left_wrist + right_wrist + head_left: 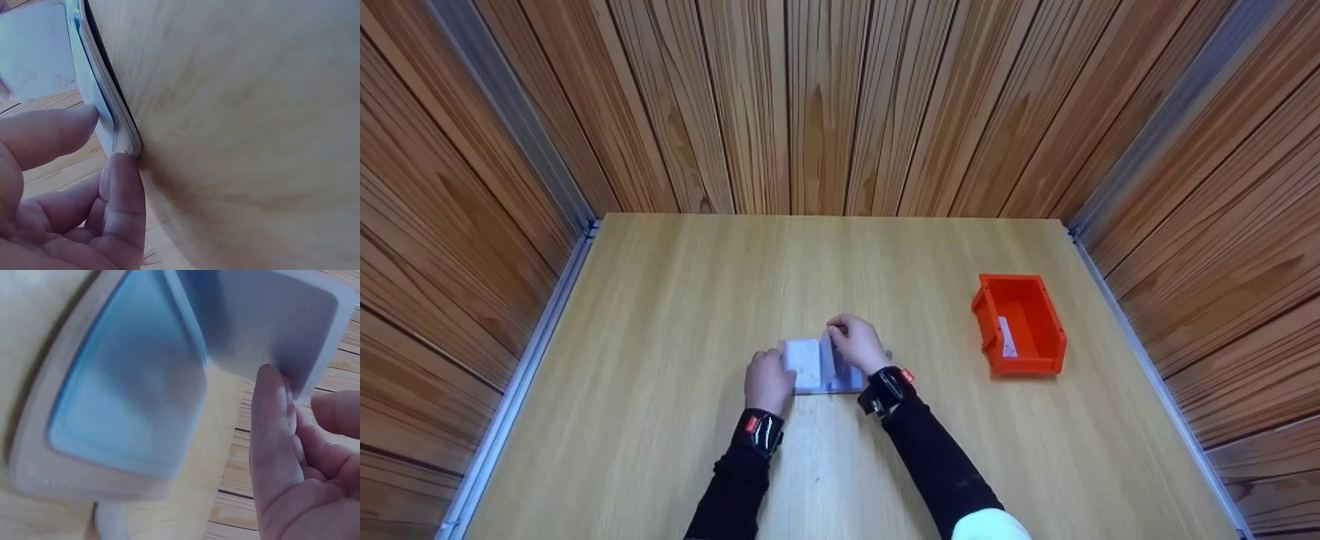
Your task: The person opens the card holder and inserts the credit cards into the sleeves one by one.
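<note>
A small pale card wallet (804, 365) lies spread open on the table, close to its front middle. My left hand (769, 381) grips the wallet's left edge, with the thumb (67, 126) on the inner face and fingertips at the edge. One inner leaf (828, 361) stands raised at the middle, and my right hand (859, 345) pinches it near its upper corner. In the right wrist view that leaf (275, 320) tilts up from the fold beside a clear bluish pocket (135, 394). A rounded strap tab (112, 520) sticks out past the wallet's edge.
An orange-red open bin (1027, 364) stands to the right, with a white label (1006, 337) on its inner side. Wood-plank walls (817, 112) enclose the table (660, 315) at the back and both sides, with metal rails (517, 360) along the side edges.
</note>
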Demonstrator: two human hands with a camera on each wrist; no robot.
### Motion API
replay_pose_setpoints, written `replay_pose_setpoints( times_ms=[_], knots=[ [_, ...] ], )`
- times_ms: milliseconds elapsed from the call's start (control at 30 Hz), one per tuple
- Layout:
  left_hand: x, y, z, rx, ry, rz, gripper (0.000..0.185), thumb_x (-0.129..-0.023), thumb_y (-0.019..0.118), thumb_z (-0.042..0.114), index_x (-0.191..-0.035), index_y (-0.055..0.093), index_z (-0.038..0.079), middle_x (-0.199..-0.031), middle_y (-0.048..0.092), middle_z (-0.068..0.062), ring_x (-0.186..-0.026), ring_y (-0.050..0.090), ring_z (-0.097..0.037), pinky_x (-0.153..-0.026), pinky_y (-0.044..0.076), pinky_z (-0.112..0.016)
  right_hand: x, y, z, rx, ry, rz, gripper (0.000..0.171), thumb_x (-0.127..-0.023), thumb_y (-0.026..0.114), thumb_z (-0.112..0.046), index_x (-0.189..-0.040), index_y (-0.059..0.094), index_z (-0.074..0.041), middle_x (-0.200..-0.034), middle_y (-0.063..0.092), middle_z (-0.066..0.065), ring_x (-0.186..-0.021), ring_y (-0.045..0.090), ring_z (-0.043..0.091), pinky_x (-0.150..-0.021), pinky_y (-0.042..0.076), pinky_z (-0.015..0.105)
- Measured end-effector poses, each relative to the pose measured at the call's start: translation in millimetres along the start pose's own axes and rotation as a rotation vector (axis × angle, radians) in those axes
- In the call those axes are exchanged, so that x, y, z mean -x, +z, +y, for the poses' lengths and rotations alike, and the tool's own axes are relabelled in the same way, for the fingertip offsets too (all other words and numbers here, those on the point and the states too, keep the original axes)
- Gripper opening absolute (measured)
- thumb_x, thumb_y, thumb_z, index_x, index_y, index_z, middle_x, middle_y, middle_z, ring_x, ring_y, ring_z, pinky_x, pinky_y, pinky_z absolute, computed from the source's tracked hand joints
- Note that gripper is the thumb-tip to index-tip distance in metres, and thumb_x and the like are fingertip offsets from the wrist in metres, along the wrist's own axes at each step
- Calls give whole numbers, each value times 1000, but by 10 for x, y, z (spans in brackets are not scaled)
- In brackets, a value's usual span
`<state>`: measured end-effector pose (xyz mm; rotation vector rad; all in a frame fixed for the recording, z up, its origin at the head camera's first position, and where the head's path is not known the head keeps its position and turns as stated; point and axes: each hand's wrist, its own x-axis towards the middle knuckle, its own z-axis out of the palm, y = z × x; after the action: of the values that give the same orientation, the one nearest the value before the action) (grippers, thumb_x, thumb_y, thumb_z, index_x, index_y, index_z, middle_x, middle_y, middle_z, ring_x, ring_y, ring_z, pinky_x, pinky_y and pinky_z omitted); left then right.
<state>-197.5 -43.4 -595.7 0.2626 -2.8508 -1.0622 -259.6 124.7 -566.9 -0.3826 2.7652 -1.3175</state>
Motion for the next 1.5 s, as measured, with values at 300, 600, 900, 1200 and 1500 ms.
replay_pose_setpoints(
  times_ms=[300,600,900,1200,1500],
  knots=[
    [-14,18,-29,51,17,43,15,-77,73,-2,-90,68,-7,-80,60,-14,-81,60,-33,-74,48,-47,42,107,6,-106,10,-60,14,-96,60,-3,-105,65,6,-95,68,13,-79,67,22,-66,55,27],
    [-1,16,-42,71,64,122,8,-85,61,-4,-83,69,-5,-77,63,-17,-76,61,-37,-70,48,-49,84,142,17,-125,86,-124,14,-97,59,-5,-106,65,3,-90,65,8,-74,65,16,-65,55,27],
    [-3,-4,-40,70,68,111,15,-83,64,-2,-69,59,1,-69,57,-11,-68,56,-31,-65,45,-47,111,189,56,-92,68,-146,14,-97,60,-6,-106,65,3,-93,65,8,-75,65,16,-65,55,27],
    [-11,-2,-28,72,-4,48,7,-80,72,0,-85,68,-3,-77,59,-10,-77,58,-30,-72,46,-45,121,190,49,-89,87,-165,14,-97,60,-7,-107,64,3,-93,65,9,-77,66,18,-66,56,27],
    [-15,-5,-31,66,-18,22,9,-81,71,0,-89,69,-4,-79,60,-10,-79,58,-29,-74,47,-45,121,155,48,-64,82,-160,15,-97,60,-8,-107,65,2,-92,65,7,-75,64,15,-66,55,27]
  ],
)
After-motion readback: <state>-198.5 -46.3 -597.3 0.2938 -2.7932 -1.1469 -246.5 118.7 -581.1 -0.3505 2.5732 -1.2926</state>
